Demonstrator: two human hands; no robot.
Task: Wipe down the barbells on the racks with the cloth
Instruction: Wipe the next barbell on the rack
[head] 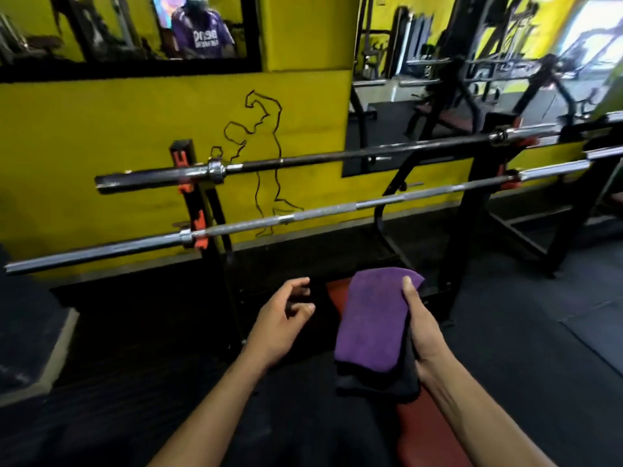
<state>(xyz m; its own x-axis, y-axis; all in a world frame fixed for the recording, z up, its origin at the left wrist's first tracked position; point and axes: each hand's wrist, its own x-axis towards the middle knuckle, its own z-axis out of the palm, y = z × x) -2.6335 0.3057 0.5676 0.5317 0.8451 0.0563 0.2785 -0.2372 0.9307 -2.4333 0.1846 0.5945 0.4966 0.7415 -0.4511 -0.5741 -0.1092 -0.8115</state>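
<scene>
Two barbells lie across a black rack with orange hooks. The upper barbell (pixel 320 158) is dark, the lower barbell (pixel 303 215) is silver and nearer to me. My right hand (pixel 423 326) grips a folded purple cloth (pixel 374 318) with a dark underside, held upright below the bars. My left hand (pixel 281 320) hovers beside the cloth with fingers loosely curled, holding nothing. Both hands are well short of the barbells.
The rack's left upright (pixel 202 210) and right upright (pixel 478 203) stand before a yellow wall (pixel 101 129) with a mirror above. A red bench pad (pixel 421 433) runs under my hands. More gym frames (pixel 472 79) fill the back right. Black mats cover the floor.
</scene>
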